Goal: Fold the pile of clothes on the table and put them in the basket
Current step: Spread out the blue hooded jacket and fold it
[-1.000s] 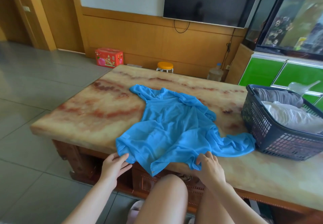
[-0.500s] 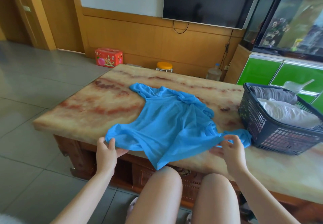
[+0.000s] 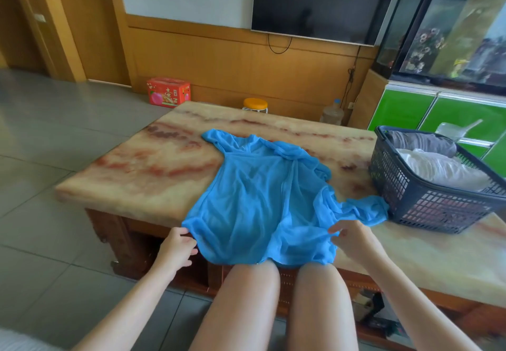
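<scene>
Blue garment overhanging table front edge, both hands pinching its hem, left, right, basket right.

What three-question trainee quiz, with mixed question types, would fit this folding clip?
1. True or false: the blue garment is already folded inside the basket.
2. Which hand grips the hem nearer the basket? A) left hand B) right hand
3. Fill in: the blue garment's lower edge hangs over the front of the ____.

Key: 1 false, it lies spread on the table; 2 B; 3 table.
</scene>
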A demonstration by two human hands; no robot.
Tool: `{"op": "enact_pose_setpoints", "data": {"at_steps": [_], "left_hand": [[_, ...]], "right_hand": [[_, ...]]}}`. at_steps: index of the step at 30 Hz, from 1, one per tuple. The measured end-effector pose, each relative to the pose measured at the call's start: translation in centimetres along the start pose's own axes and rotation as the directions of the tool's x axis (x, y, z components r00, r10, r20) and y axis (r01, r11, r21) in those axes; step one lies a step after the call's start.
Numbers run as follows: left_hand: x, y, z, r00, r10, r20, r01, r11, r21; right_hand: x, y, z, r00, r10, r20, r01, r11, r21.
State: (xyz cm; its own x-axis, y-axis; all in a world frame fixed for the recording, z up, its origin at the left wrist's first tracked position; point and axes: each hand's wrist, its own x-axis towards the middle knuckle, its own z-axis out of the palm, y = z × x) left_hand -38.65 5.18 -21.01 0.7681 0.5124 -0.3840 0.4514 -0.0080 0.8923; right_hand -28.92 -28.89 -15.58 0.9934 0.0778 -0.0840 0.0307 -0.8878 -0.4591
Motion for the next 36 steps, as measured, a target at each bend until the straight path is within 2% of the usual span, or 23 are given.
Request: {"op": "enact_pose_setpoints", "data": {"at_steps": [3, 6, 8, 10, 13, 17, 20, 23, 26, 29, 36], "left_hand": [[-0.2, -0.9, -0.3, 0.999, 0.037, -0.034, -0.033, 0.992, 0.12], [0.2, -0.9, -0.7, 0.975, 0.215, -0.047, -0.191, 0.935, 0.3], [0.2, -0.1, -0.3, 0.943, 0.332, -0.016, -0.305, 0.883, 0.357], [0.4, 1.0, 0.7, 0.914, 0.403, 0.046, -0.391, 0.847, 0.36], [1.2, 2.5, 3.0, 0.863, 0.47, 0.185, -0.498, 0.733, 0.463], [2.7, 4.4, 6.6, 0.797, 0.46, 0.391, -0.597, 0.504, 0.624], [4.5, 5.1, 8.6, 0.793, 0.366, 0.488, -0.602, 0.346, 0.72], [7.0, 5.1, 9.9, 0.821, 0.286, 0.494, -0.563, 0.267, 0.782], [10.0, 4.9, 10.3, 0.856, 0.243, 0.456, -0.509, 0.244, 0.826], [13.1, 5.2, 10.3, 0.856, 0.296, 0.424, -0.493, 0.222, 0.841], [20.8, 7.9, 9.2, 0.906, 0.286, 0.312, -0.387, 0.259, 0.885]], "right_hand": [[-0.4, 0.0, 1.1, 1.0, -0.01, 0.027, 0.01, 1.0, 0.003], [-0.1, -0.7, 1.7, 1.0, -0.015, 0.011, 0.015, 0.999, 0.051], [0.5, -1.4, 2.2, 0.999, -0.045, 0.014, 0.044, 0.996, 0.077], [1.0, -2.6, 2.8, 0.994, -0.104, 0.02, 0.102, 0.99, 0.1], [2.8, -4.1, 4.3, 0.981, -0.188, 0.052, 0.182, 0.977, 0.11], [5.3, -5.5, 6.3, 0.951, -0.222, 0.215, 0.24, 0.969, -0.061], [7.1, -5.9, 7.3, 0.944, -0.187, 0.271, 0.229, 0.964, -0.135], [9.0, -5.6, 8.3, 0.927, -0.197, 0.319, 0.285, 0.923, -0.258], [11.4, -5.3, 9.3, 0.919, -0.209, 0.333, 0.33, 0.871, -0.365], [13.7, -5.6, 9.8, 0.946, -0.191, 0.264, 0.273, 0.906, -0.322], [19.8, -7.2, 10.4, 0.958, -0.204, 0.2, 0.256, 0.922, -0.29]]}}
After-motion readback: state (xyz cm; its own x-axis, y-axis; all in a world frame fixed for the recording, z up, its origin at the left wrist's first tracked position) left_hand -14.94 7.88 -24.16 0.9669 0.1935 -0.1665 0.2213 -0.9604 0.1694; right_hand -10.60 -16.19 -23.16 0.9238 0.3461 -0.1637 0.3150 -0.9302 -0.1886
